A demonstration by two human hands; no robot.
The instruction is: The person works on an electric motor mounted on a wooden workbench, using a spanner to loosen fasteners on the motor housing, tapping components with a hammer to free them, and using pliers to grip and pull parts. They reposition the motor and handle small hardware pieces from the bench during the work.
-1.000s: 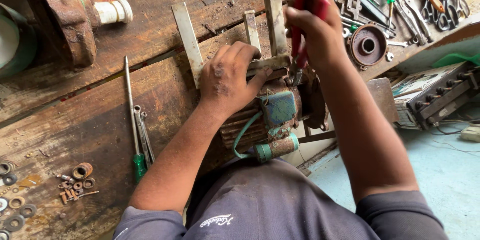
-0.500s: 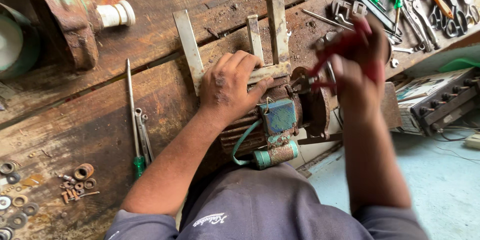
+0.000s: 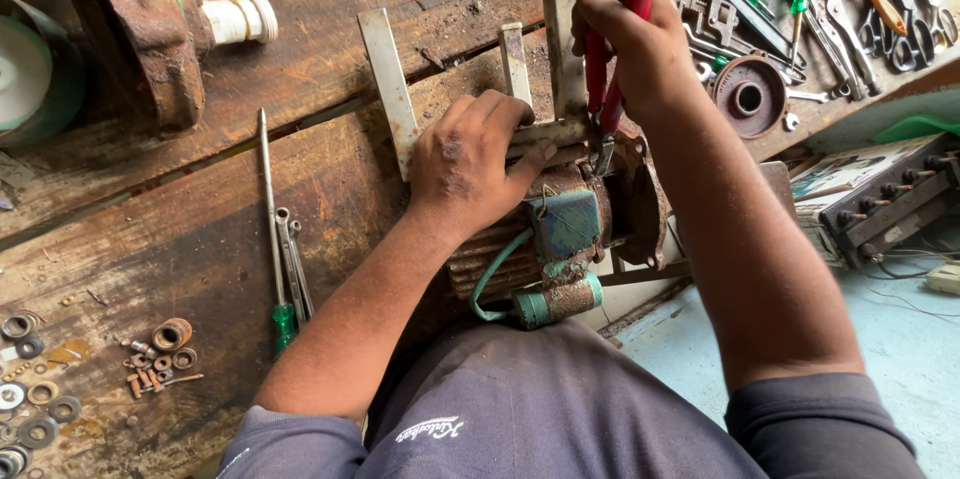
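A rusty electric motor [image 3: 585,224] with a green terminal box and green cable lies at the edge of a worn wooden bench [image 3: 330,169], close against my body. My left hand [image 3: 470,154] presses flat on top of the motor and on a metal bracket [image 3: 545,129]. Red-handled pliers [image 3: 605,69] are gripped in my right hand [image 3: 635,24], their jaws pointing down at the motor's top near the end cover. The pliers' tip is partly hidden by the motor housing.
A green-handled screwdriver [image 3: 275,239] and wrenches lie left of my arm. Washers and nuts [image 3: 160,354] are scattered at lower left. A rusty vise [image 3: 150,29] stands upper left. Tools, a pulley [image 3: 748,97] and a brush crowd the upper right; a device with knobs [image 3: 880,204] sits below.
My right hand, which had swung right and low with the pliers blurred, has come back up and brought the pliers' jaws down onto the motor's top. My left hand has stayed put.
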